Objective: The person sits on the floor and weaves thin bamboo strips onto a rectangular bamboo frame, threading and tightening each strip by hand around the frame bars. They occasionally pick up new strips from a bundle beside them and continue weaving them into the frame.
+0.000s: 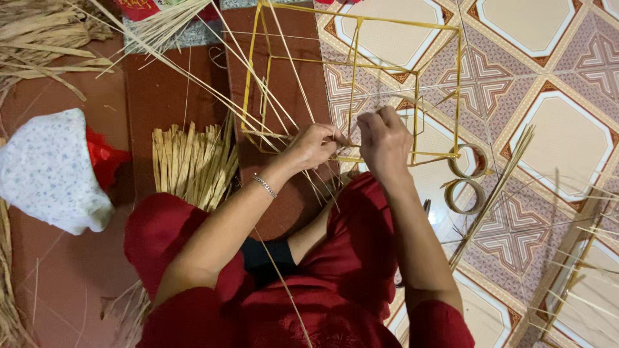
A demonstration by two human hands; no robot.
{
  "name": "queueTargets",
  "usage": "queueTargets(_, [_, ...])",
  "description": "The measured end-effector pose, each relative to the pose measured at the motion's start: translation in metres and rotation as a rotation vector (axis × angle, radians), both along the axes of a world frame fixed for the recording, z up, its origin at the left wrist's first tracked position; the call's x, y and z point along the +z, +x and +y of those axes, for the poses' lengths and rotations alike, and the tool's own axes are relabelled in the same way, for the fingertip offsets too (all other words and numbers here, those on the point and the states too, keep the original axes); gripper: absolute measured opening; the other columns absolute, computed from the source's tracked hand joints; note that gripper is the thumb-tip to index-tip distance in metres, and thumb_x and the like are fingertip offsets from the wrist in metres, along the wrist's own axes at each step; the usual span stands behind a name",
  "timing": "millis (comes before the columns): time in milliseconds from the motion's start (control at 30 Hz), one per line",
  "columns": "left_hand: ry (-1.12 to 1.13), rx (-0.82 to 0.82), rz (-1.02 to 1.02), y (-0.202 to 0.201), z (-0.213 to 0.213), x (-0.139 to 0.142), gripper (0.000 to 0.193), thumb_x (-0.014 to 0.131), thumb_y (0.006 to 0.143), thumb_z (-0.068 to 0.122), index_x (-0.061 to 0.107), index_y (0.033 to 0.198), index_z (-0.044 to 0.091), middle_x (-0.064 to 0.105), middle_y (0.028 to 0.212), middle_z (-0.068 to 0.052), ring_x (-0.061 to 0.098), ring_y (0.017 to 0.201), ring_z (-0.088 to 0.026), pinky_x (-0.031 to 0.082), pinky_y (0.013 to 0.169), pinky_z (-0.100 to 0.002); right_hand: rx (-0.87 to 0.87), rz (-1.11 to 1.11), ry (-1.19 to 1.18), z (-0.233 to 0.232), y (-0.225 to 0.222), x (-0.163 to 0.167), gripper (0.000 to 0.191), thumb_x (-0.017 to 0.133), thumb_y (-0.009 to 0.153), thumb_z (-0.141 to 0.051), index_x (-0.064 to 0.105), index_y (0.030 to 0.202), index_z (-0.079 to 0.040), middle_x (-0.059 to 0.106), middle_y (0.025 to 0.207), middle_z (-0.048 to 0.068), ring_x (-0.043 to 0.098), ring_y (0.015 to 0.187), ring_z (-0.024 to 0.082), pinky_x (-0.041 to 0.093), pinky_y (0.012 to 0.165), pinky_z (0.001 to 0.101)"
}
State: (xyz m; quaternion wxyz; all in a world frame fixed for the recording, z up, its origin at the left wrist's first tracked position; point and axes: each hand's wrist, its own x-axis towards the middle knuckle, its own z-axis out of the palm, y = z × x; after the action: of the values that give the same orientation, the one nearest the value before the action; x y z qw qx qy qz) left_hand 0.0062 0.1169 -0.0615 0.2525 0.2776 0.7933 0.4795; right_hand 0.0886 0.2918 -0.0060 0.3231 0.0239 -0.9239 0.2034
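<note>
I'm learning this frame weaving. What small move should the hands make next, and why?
Probably draw the straw strand snug: both the left hand and right hand pinch at the yellow frame's lower bar, with the strand's long tail trailing loose behind.

Red printed pkg, maybe, top-left edge.

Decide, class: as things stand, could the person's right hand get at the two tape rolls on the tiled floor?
Probably yes. The right hand pinches at the yellow frame, and the two tape rolls lie just to its right on the tiled floor. Only a thin frame edge and loose straws lie between.
</note>
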Motion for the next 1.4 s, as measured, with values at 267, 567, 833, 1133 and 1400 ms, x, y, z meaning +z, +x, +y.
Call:
queueTargets(267, [0.057,0.160,0.154,0.015,0.008,0.015,0.013,0.076,0.082,0.007,0.072,0.095,0.007,0.078,0.084,-0.007,0.075,0.075,-0.016,0.061,0.071,-0.034,-0.018,-0.236,0.349,0.006,-0.041,-0.017,0.006,0.079,0.084,-0.003,0.075,0.084,-0.007,0.066,0.086,0.008,0.063,0.081,0.022,0.050,0.069,0.0413])
queueTargets(567, [-0.004,0.136,0.135,0.021,0.015,0.019,0.015,0.077,0.085,0.010,0.077,0.100,0.006,0.075,0.079,-0.008,0.071,0.067,-0.016,0.059,0.062,-0.035,0.028,-0.356,0.673,-0.011,-0.060,0.028,0.021,0.084,0.071,-0.019,0.076,0.088,-0.012,0.069,0.095,0.009,0.057,0.107,0.027,0.038,0.106,0.0558])
queueTargets(833, [-0.269,0.048,-0.052,0.009,0.022,0.012,0.022,0.059,0.087,-0.006,0.077,0.097,0.002,0.067,0.086,-0.008,0.056,0.056,-0.016,0.056,0.043,-0.035,-0.018,0.101,-0.135,0.006,0.002,0.002,0.010,0.082,0.094,-0.007,0.073,0.098,-0.006,0.069,0.101,0.009,0.058,0.098,0.026,0.045,0.087,0.0430])
queueTargets(1133, [-0.008,0.175,-0.319,0.013,0.023,0.034,0.027,0.070,0.080,0.005,0.060,0.104,0.006,0.076,0.087,-0.008,0.052,0.039,-0.010,0.040,0.031,-0.030,-0.141,0.021,-0.260,-0.036,0.068,-0.035,0.013,0.084,0.086,-0.013,0.074,0.086,-0.005,0.068,0.076,0.010,0.062,0.070,0.024,0.053,0.072,0.0428])
queueTargets(1400, [-0.044,0.117,-0.256,0.013,0.019,0.026,0.019,0.069,0.086,0.010,0.069,0.103,0.003,0.076,0.077,-0.005,0.058,0.045,-0.008,0.043,0.033,-0.025,-0.067,-0.295,-0.969,-0.030,0.070,-0.072,0.016,0.072,0.097,-0.018,0.076,0.099,-0.003,0.073,0.077,0.008,0.066,0.063,0.013,0.052,0.056,0.0276])
